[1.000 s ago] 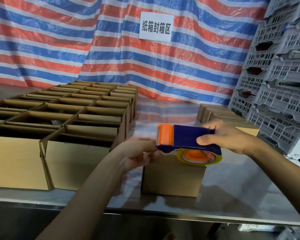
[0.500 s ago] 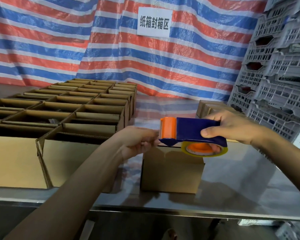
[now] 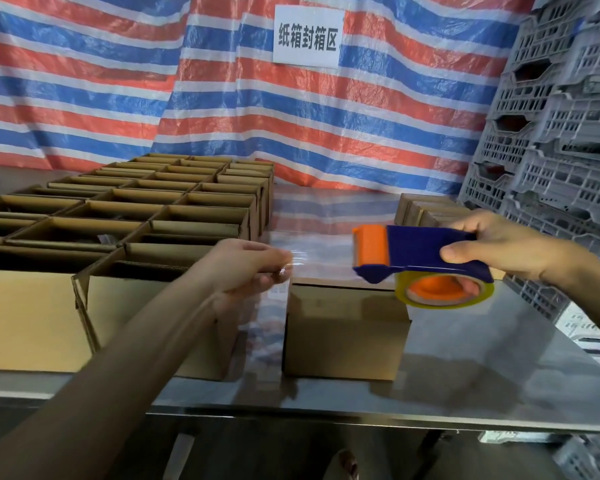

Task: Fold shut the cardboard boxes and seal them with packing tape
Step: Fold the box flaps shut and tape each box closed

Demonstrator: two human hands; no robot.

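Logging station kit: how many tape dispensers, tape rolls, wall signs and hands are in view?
tape dispenser: 1
tape roll: 1
wall sign: 1
hands: 2, left hand pinching the tape roll's end, right hand gripping the tape dispenser
Total: 5

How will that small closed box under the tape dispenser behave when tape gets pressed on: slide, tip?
Probably slides: the closed box stands on a glossy metal table, apart from the open boxes. Tipping looks unlikely, since it is wider than tall. Weight cannot be judged; contents are hidden.

Person's left hand (image 3: pixel 246 268) and right hand (image 3: pixel 499 244) are bare, both forearms (image 3: pixel 136 358) bare up to the frame edge.
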